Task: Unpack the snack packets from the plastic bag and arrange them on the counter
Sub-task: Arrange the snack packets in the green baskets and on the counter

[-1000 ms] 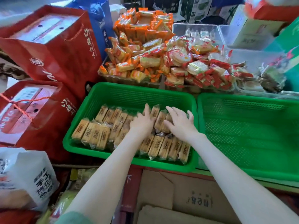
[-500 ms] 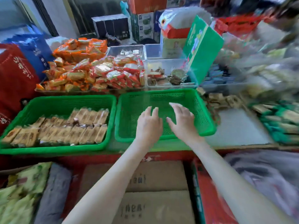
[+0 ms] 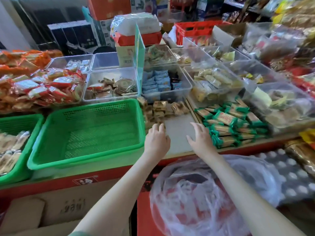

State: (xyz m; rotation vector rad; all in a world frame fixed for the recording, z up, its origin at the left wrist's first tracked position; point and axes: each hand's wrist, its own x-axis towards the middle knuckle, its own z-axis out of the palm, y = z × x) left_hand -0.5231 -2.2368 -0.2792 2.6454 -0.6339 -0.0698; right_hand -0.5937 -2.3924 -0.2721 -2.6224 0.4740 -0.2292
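A clear plastic bag (image 3: 196, 193) with red packets inside lies below the counter edge, under my right forearm. My left hand (image 3: 156, 142) hovers over the counter's front edge, right of an empty green basket (image 3: 88, 132), fingers relaxed and holding nothing. My right hand (image 3: 202, 138) is spread over a bare grey patch of counter (image 3: 179, 130), also empty. Small brown snack packets (image 3: 162, 109) lie piled just beyond my left hand. Green-ended packets (image 3: 228, 123) are stacked to the right of my right hand.
A second green basket (image 3: 20, 121) with tan packets sits at far left. Clear tubs (image 3: 167, 82) of sweets and a heap of red-orange packets (image 3: 39, 86) fill the back. Cardboard boxes (image 3: 56, 210) stand below the counter.
My view and both hands have swung right, from the tan packets in the left basket, past the empty basket, to the grey counter patch. The plastic bag has come into view.
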